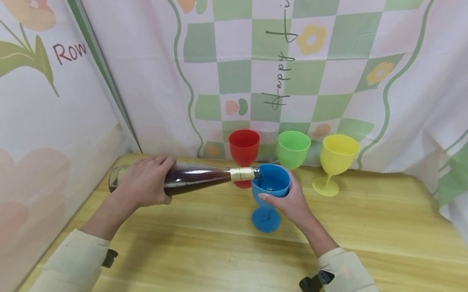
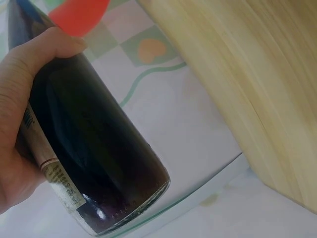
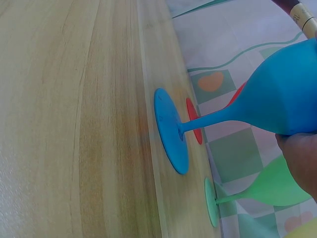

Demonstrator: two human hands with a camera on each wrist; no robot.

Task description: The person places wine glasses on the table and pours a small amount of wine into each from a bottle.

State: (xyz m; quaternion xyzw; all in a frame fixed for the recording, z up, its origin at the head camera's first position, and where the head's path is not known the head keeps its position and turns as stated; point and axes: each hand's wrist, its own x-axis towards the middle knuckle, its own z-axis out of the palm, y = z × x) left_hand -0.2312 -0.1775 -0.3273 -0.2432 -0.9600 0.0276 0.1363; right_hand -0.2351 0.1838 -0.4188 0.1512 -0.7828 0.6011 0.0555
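Note:
A dark wine bottle (image 1: 199, 178) with a gold neck band lies tipped nearly level in my left hand (image 1: 146, 179), which grips its body. Its mouth reaches over the left rim of a blue goblet (image 1: 272, 179). My right hand (image 1: 295, 203) holds that goblet's bowl from the right, thumb across the front. Small bubbles or liquid show inside the bowl. In the right wrist view the blue goblet (image 3: 277, 94) is upright, its foot at the tabletop. Dark liquid fills the lower body of the bottle (image 2: 94, 134) in the left wrist view.
Behind the blue goblet a red goblet (image 1: 244, 147), a green goblet (image 1: 293, 150) and a yellow goblet (image 1: 339, 156) stand in a row. They are close to a printed curtain (image 1: 269, 60) at the back of the wooden table (image 1: 223, 275). Another curtain (image 1: 35, 136) borders the left edge.

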